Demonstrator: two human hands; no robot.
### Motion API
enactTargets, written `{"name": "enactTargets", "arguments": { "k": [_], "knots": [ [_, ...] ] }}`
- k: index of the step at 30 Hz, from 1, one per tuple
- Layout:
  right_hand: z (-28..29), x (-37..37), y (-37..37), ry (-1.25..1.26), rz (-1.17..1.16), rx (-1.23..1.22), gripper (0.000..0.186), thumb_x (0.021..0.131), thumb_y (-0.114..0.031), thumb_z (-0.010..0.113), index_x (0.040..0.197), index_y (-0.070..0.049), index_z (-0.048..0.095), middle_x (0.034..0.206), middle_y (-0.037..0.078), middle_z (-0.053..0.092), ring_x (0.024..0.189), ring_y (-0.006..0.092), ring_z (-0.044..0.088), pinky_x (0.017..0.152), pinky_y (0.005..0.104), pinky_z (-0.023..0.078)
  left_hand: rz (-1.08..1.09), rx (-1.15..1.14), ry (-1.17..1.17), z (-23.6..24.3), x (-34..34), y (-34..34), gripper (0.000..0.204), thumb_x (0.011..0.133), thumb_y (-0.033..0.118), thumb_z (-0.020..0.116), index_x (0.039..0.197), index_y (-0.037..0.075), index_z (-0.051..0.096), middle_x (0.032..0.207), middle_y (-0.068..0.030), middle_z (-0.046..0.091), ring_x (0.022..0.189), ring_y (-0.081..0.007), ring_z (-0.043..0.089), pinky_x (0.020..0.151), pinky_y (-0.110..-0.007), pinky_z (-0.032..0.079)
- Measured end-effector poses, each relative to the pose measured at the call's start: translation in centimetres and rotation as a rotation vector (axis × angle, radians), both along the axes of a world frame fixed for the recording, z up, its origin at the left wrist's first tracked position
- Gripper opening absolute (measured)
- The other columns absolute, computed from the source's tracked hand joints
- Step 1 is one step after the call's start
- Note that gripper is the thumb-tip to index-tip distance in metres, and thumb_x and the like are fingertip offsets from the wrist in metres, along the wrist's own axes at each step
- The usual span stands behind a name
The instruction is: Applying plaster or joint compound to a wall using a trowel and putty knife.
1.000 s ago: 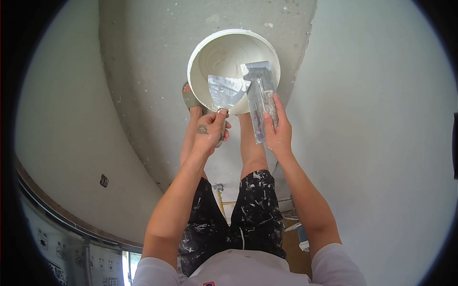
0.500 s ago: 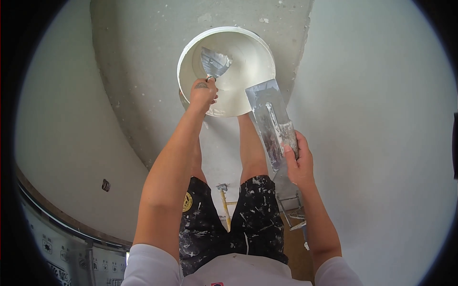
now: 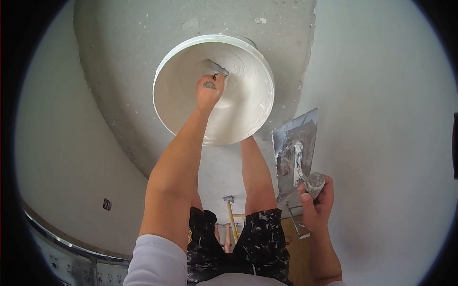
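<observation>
A large round white bucket [image 3: 167,112] stands in front of my legs, its inner wall coated with pale plaster-like paste [image 3: 235,76]. My left hand [image 3: 210,89] reaches inside, closed on the handle of a putty knife [image 3: 218,67]; the blade is low in the bucket, partly hidden by the hand. To the right of the bucket, my right hand [image 3: 318,202] grips a plastering trowel [image 3: 285,162] by its paste-crusted round handle [image 3: 315,184]. The trowel's flat metal plate is tilted, smeared with paste, and apart from the bucket.
A smooth pale wall [image 3: 377,143] rises close on my right. Bare grey concrete floor [image 3: 129,86] with white specks surrounds the bucket. Behind my legs are a yellow-handled tool [image 3: 231,214] and a metal frame [image 3: 296,221]. A small dark wall box [image 3: 107,204] sits at left.
My left hand has lowered the putty knife deeper into the bucket. My right hand has drawn the trowel down and rightward, turning its plate. The bucket looks larger and more tilted in view.
</observation>
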State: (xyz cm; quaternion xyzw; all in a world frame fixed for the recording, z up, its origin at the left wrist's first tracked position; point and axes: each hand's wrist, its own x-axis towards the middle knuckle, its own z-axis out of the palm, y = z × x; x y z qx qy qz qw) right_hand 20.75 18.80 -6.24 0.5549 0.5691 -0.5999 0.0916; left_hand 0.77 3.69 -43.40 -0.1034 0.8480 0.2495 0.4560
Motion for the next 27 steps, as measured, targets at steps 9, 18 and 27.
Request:
{"name": "enactTargets", "arguments": {
  "k": [9, 18, 27],
  "knots": [
    [-0.2, -0.3, 1.7, -0.094, 0.049, 0.173, 0.034, 0.085, -0.008, 0.074, 0.111, -0.003, 0.053, 0.089, 0.001, 0.060, 0.084, 0.0082, 0.055, 0.079, 0.0243, 0.047, 0.017, 0.223, -0.007, 4.1, -0.4, -0.3, 0.041, 0.081, 0.037, 0.057, 0.074, -0.003, 0.063, 0.066, -0.0192, 0.059, 0.062, -0.0334, 0.054, 0.065, -0.040, 0.047],
    [-1.4, -0.9, 1.6, -0.054, 0.042, 0.322, 0.014, 0.089, -0.007, 0.070, 0.098, -0.004, 0.059, 0.088, -0.001, 0.059, 0.080, 0.0061, 0.053, 0.073, 0.0220, 0.045, -0.063, 0.389, -0.007, 10.9, -2.5, -4.8, 0.033, 0.081, 0.031, 0.061, 0.082, -0.002, 0.067, 0.062, -0.0120, 0.058, 0.056, -0.0202, 0.051, 0.059, -0.035, 0.044],
    [-5.1, -7.7, -2.5, 0.037, -0.495, -0.365, 0.026, 0.100, -0.024, 0.055, 0.110, -0.001, 0.061, 0.093, 0.006, 0.065, 0.083, 0.0191, 0.063, 0.072, 0.0347, 0.056, -0.254, 0.751, 0.465, 30.2, -2.0, -11.6, 0.023, 0.072, 0.007, 0.064, 0.094, -0.001, 0.065, 0.073, -0.0119, 0.060, 0.058, -0.0246, 0.056, 0.057, -0.032, 0.046]
  ]
}}
